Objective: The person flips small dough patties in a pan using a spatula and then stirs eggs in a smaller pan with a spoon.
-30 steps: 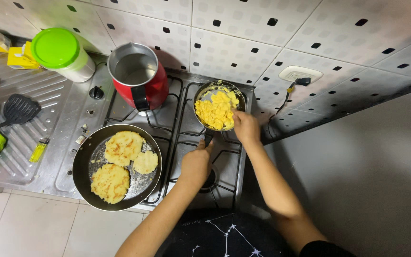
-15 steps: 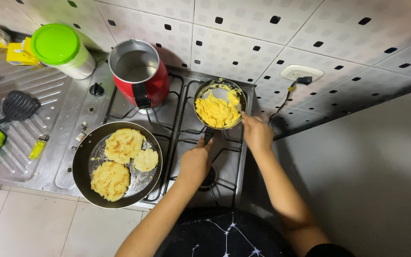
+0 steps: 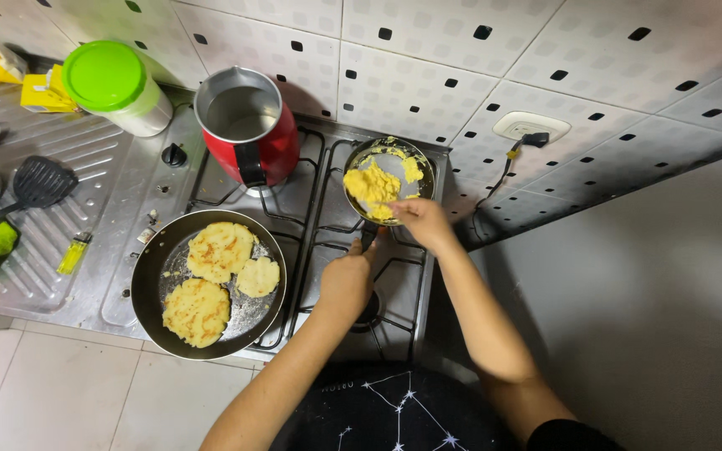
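Our left hand (image 3: pixel 346 280) clamped small pan (image 3: pixel 388 179) handle at stove's back right corner; right hand (image 3: pixel 422 221) fingers pinched together over scrambled egg (image 3: pixel 371 185).

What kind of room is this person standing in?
It looks like a home kitchen. There is a gas stove, a big frying pan with flat cakes in it, a small pan of scrambled eggs, and a tiled wall behind.

A brushed, dull-grey steel stovetop (image 3: pixel 127 209) carries a small shiny metal pan (image 3: pixel 388 179) of soft, lumpy yellow egg; left of it, a glossy red kettle (image 3: pixel 248 125) with bare metal inside.
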